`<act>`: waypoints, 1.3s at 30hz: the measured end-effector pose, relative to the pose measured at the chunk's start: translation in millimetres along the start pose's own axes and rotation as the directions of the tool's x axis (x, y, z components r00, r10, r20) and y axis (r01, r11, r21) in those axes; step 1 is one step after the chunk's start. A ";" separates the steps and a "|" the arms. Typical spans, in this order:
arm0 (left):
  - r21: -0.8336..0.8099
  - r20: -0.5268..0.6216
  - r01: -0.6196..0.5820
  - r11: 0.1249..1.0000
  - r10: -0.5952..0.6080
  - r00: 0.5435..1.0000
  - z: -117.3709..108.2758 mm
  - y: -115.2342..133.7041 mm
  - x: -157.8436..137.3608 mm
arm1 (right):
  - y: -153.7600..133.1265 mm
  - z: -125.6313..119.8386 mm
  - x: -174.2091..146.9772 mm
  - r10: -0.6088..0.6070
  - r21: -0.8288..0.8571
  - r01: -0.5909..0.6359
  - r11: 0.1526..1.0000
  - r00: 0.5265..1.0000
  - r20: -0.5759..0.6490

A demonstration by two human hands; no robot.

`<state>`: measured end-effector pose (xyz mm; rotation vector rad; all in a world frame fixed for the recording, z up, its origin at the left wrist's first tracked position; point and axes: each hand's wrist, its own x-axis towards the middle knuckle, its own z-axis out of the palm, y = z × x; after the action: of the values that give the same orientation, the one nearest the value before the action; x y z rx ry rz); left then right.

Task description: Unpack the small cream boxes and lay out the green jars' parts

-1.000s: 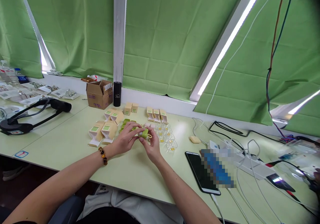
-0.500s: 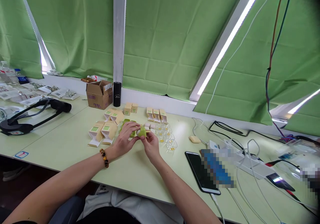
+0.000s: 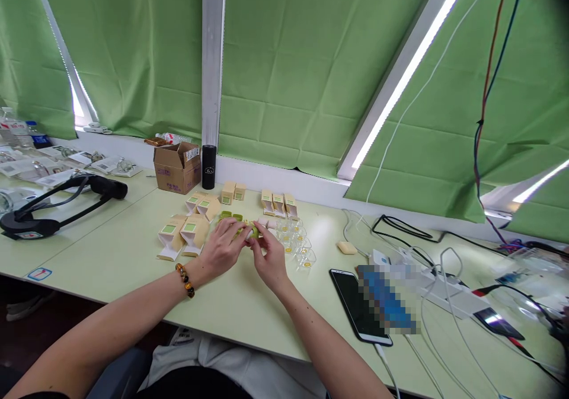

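Note:
A small green, rounded piece (image 3: 255,231), which looks like a makeup sponge, is pinched between the fingertips of both hands. My left hand (image 3: 224,246), with a beaded bracelet on its wrist, covers its left side. From the right, the thumb and fingers of my right hand (image 3: 270,259) press on it; much of the piece is hidden. More green pieces (image 3: 231,216) lie just beyond my left fingers. Clear plastic cases (image 3: 293,238) with yellow spots stand right of my right hand, beside small pale pink pieces (image 3: 269,223). Opened small cartons (image 3: 194,233) are left of my left hand.
More small cartons (image 3: 278,204) stand farther back, near a brown cardboard box (image 3: 176,171) and a black bottle (image 3: 208,166). A phone (image 3: 355,304), a pale yellow block (image 3: 347,248) and tangled cables lie right. A black headset (image 3: 57,209) rests far left.
My fingers have closed farther over the green piece and tilted it, so less of it shows. My left hand has shifted slightly right. The surrounding things stay put.

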<state>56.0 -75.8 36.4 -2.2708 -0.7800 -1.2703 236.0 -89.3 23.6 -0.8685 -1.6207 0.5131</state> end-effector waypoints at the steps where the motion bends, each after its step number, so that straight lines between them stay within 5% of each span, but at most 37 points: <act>1: 0.013 0.006 -0.012 1.000 0.012 1.000 -0.4 1.1 0.4 | 0.1 0.9 -0.7 -0.013 -0.007 0.013 1.000 1.000 0.004; 7: 0.027 0.028 -0.040 0.999 0.039 0.999 -4.5 4.3 2.6 | -5.1 1.6 -3.4 -0.016 -0.025 0.016 1.000 1.000 0.012; 17: 0.015 0.120 -0.062 0.998 0.060 0.991 -3.4 4.3 2.2 | 4.9 3.0 -3.5 0.073 0.184 -0.084 0.979 0.995 0.067; 33: -0.159 0.092 -0.006 0.987 0.021 0.996 -4.8 4.9 2.3 | 3.7 4.9 -3.0 0.057 0.102 -0.059 0.993 0.998 0.021; 39: -0.110 0.077 -0.007 0.994 0.016 0.997 -3.4 7.1 3.8 | 3.0 3.8 -0.2 0.080 0.137 -0.086 0.987 0.995 0.053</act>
<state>60.1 -82.2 40.7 -2.4216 -0.7391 -1.2549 233.1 -87.1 20.3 -0.8269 -1.5760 0.7016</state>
